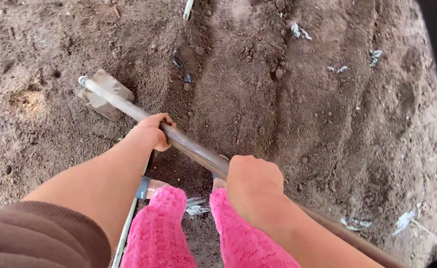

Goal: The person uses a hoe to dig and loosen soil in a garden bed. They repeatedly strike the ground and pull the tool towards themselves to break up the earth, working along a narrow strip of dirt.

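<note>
Both hands' fingers [161,119] wrap the hoe handle [193,149], blade [104,94] beyond

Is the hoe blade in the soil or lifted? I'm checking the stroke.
In the soil: the hoe blade rests on the dirt, its edge partly covered by earth. Both hands grip the handle.

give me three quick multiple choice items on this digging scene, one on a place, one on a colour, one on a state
1. Where is the hoe blade?
A. upper left, on the soil
B. lower right, beside the legs
C. lifted out of view

2. What colour are the fuzzy trouser legs?
A. green
B. pink
C. white

3. How is the handle held?
A. by one hand
B. lying untouched
C. by both hands

Answers:
1 A, the blade rests on the soil at upper left.
2 B, both legs show bright pink.
3 C, the left hand has its grip farther down the handle, the right hand nearer the body.
</note>
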